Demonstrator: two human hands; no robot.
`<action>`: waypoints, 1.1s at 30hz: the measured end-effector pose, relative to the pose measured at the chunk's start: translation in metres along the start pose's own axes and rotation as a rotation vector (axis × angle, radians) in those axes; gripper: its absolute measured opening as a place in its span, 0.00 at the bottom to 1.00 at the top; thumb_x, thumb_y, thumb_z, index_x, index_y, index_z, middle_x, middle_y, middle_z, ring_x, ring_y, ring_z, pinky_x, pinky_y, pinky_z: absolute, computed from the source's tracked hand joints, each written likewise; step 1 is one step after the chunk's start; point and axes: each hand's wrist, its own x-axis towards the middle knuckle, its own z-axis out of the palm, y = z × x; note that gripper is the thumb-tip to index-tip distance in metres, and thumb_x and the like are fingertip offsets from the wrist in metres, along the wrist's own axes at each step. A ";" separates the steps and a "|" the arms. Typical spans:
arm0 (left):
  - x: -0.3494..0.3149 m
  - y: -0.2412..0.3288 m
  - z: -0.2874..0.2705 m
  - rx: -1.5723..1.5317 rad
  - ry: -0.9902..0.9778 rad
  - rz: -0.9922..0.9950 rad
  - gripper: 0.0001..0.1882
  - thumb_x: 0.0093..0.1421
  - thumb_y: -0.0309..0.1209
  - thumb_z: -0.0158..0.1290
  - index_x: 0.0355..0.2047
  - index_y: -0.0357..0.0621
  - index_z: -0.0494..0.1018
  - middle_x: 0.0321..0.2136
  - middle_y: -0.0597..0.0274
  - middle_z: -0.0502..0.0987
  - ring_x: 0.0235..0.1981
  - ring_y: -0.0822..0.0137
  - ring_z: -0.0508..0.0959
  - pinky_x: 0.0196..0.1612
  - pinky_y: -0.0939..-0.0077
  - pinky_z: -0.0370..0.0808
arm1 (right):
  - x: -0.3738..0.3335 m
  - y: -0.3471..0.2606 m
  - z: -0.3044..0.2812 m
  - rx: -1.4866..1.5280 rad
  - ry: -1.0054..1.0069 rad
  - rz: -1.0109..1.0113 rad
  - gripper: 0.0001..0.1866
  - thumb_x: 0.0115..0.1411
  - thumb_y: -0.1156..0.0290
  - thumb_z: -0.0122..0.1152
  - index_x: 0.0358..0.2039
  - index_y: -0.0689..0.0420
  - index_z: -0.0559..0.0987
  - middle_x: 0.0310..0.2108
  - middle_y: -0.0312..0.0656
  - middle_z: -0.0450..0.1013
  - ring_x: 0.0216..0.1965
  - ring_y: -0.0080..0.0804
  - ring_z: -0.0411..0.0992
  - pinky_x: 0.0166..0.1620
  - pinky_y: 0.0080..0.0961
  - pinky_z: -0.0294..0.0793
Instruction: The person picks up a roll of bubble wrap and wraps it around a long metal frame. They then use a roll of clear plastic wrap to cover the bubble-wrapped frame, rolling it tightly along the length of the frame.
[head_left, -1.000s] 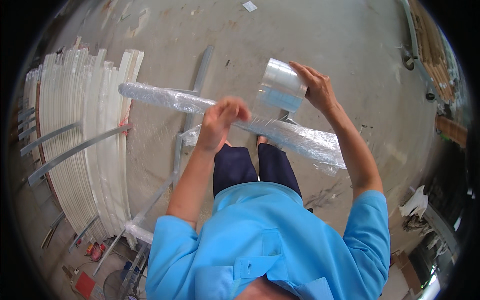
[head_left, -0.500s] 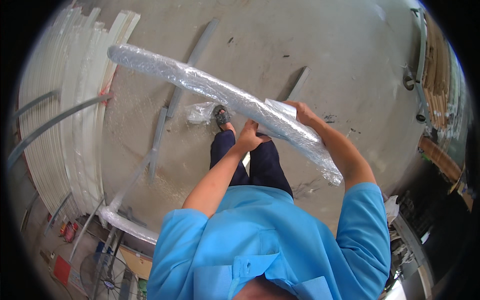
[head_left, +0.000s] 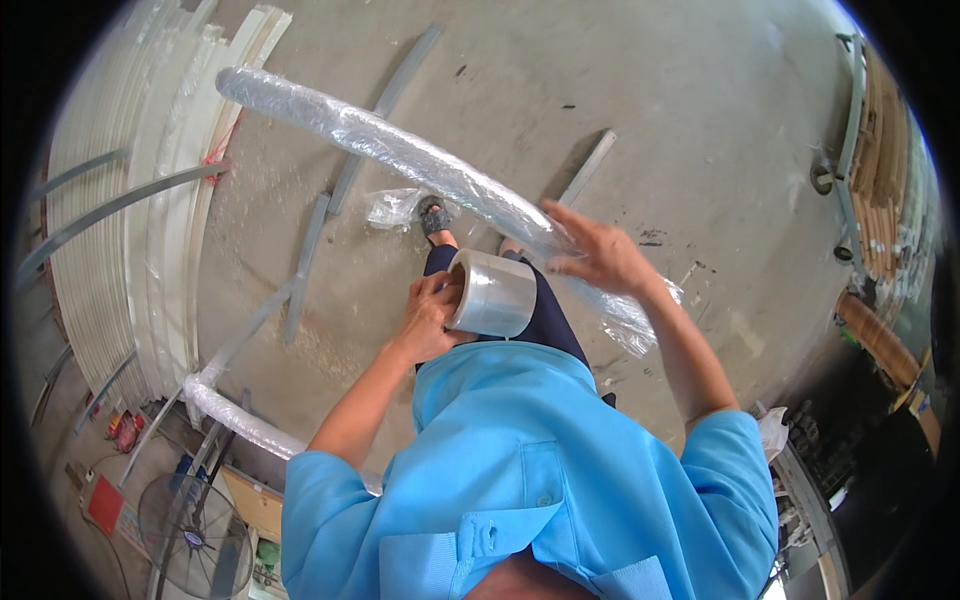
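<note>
A long bundle wrapped in shiny clear film (head_left: 400,155) slants across in front of me, its near right end loose and crinkled. In my left hand (head_left: 425,318) is a roll of stretch film (head_left: 497,293), with fingers hooked into its core, close to my waist. My right hand (head_left: 600,250) lies over the bundle toward its right end, fingers stretched and apart. Whether its palm presses on the film I cannot tell. No strand of film between roll and bundle can be made out.
Long pale profiles (head_left: 160,220) are stacked at the left behind curved metal bars (head_left: 110,210). Grey metal bars (head_left: 310,250) and crumpled film (head_left: 393,208) lie on the floor. Another wrapped piece (head_left: 240,420) and a fan (head_left: 193,538) are at lower left. Brown strips (head_left: 880,170) stand right.
The film roll has passed from beside the bundle at my right hand to my left hand near my waist. My right hand has opened over the bundle.
</note>
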 end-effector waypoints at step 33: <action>0.007 0.067 -0.064 -0.394 -0.099 -0.109 0.20 0.42 0.37 0.64 0.36 0.41 0.83 0.34 0.56 0.84 0.48 0.59 0.78 0.66 0.58 0.56 | -0.127 0.009 0.012 -0.327 0.558 0.169 0.43 0.46 0.50 0.75 0.61 0.47 0.67 0.54 0.43 0.70 0.57 0.44 0.67 0.58 0.45 0.66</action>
